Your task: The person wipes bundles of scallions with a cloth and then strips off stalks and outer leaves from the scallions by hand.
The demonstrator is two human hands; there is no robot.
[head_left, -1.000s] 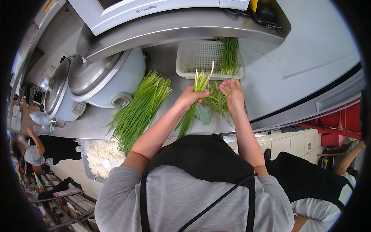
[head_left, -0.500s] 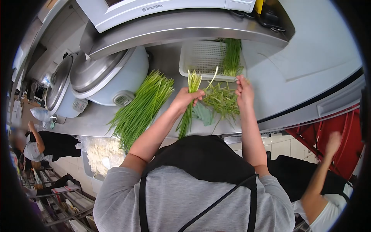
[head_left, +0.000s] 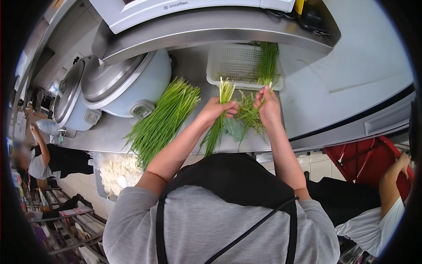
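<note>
My left hand [head_left: 217,111] is closed around a bunch of garlic chives [head_left: 226,92], pale cut ends up and green leaves hanging toward me. To its right, my right hand [head_left: 269,107] pinches a thin chive stalk, its pale tip just above the fingertips. Beneath and between the hands lie loose chive trimmings [head_left: 249,113] and a crumpled green cloth [head_left: 234,128]. A large pile of chives [head_left: 163,119] rests on the steel counter left of my left hand. Behind my right hand, a white perforated basket [head_left: 215,78] has more chives [head_left: 268,64] along its right side.
Two big rice cookers [head_left: 132,83] stand at the left. A steel shelf [head_left: 211,38] with a white appliance [head_left: 176,11] overhangs the back. A tub of pale shredded food [head_left: 116,174] sits below left. One person [head_left: 66,163] is left, another [head_left: 351,198] right beside red chairs [head_left: 369,163].
My right hand has moved left and slightly down, from beside the trimmings to over them. The stray stalk leaning out of my left hand's bunch no longer shows there. The right-hand person's arm has lowered.
</note>
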